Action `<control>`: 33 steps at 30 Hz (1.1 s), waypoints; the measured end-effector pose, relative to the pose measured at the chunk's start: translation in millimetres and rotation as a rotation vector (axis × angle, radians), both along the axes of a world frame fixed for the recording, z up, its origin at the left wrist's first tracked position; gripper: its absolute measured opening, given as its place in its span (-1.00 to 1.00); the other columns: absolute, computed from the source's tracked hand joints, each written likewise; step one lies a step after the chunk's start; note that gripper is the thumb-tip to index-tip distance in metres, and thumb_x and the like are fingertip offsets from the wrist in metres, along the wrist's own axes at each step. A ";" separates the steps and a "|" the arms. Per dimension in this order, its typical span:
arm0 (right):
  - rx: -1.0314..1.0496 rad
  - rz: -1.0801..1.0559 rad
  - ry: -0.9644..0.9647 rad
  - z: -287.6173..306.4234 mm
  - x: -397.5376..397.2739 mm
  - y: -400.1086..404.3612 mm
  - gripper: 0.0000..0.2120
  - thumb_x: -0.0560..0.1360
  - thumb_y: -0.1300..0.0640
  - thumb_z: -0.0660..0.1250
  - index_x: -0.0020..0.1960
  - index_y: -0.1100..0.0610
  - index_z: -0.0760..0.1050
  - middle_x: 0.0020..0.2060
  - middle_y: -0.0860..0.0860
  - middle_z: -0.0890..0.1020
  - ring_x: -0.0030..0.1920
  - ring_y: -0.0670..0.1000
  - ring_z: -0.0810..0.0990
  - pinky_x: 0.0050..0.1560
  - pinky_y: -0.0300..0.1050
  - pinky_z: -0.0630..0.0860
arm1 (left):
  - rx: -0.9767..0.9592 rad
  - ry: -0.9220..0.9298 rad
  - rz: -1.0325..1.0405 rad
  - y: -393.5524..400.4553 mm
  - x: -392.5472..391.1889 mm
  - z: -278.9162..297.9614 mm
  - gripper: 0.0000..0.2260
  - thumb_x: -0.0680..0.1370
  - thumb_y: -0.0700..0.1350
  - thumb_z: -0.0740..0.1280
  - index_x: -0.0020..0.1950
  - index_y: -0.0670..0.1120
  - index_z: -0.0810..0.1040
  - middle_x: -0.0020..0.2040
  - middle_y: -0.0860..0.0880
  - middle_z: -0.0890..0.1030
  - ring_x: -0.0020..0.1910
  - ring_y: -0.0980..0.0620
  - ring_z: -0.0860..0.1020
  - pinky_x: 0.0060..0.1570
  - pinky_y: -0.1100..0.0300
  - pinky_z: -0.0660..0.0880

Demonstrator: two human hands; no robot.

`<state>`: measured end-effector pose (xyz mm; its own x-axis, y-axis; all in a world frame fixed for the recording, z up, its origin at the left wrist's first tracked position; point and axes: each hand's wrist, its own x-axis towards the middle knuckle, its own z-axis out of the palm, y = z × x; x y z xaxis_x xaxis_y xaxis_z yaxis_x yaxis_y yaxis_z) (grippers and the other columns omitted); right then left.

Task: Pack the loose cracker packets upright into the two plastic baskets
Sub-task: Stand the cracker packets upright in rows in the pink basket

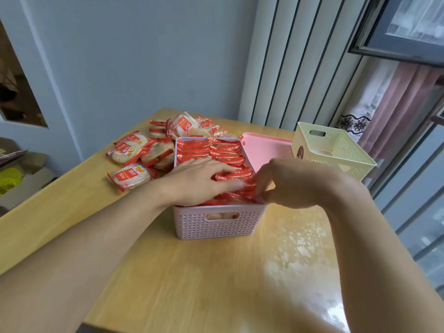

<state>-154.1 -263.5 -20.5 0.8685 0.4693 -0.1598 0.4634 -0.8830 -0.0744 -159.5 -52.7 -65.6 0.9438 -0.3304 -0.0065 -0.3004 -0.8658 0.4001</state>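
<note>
Packets (211,152) in basket (216,224): left hand (194,181) flat atop; right hand (283,181) pinching.

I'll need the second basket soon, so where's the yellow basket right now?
The yellow basket stands at the table's far right corner, just right of the pink lid and beyond the right hand, near the curtains.

I see a pale pink lattice-patterned basket (217,224), red-and-white cracker packets (129,150), a cream perforated basket (336,150), a pink lid (266,146), a light wood table (216,272).
</note>
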 end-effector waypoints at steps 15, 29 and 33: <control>-0.012 0.114 -0.008 2.9 -6.7 12.3 -0.65 0.58 0.11 0.30 0.30 -0.17 0.59 0.18 -0.13 0.67 0.13 0.02 0.61 0.10 -0.08 0.55 | 0.030 0.158 0.094 9.6 1.1 7.6 -0.15 0.49 0.46 0.11 0.65 0.13 -0.09 0.66 0.10 -0.04 0.63 0.06 -0.08 0.60 -0.03 -0.13; 0.246 -0.005 0.051 -23.1 18.4 31.0 -0.62 0.68 0.16 0.07 0.42 -0.01 0.48 0.32 -0.01 0.57 0.28 0.07 0.53 0.22 -0.07 0.42 | -0.072 -0.341 0.317 6.9 -12.5 -10.6 -0.54 0.58 0.26 0.26 0.39 0.07 0.51 0.34 0.07 0.53 0.35 0.00 0.41 0.49 -0.03 0.18; 0.297 -0.067 -0.137 -22.1 47.0 45.6 -0.64 0.68 0.08 0.12 0.42 0.01 0.50 0.36 0.02 0.57 0.32 0.11 0.54 0.31 0.02 0.48 | 0.082 -0.213 0.320 8.4 -3.6 -14.3 -0.38 0.65 0.29 0.03 0.64 0.02 0.11 0.65 -0.01 0.08 0.64 -0.01 -0.07 0.57 -0.15 -0.25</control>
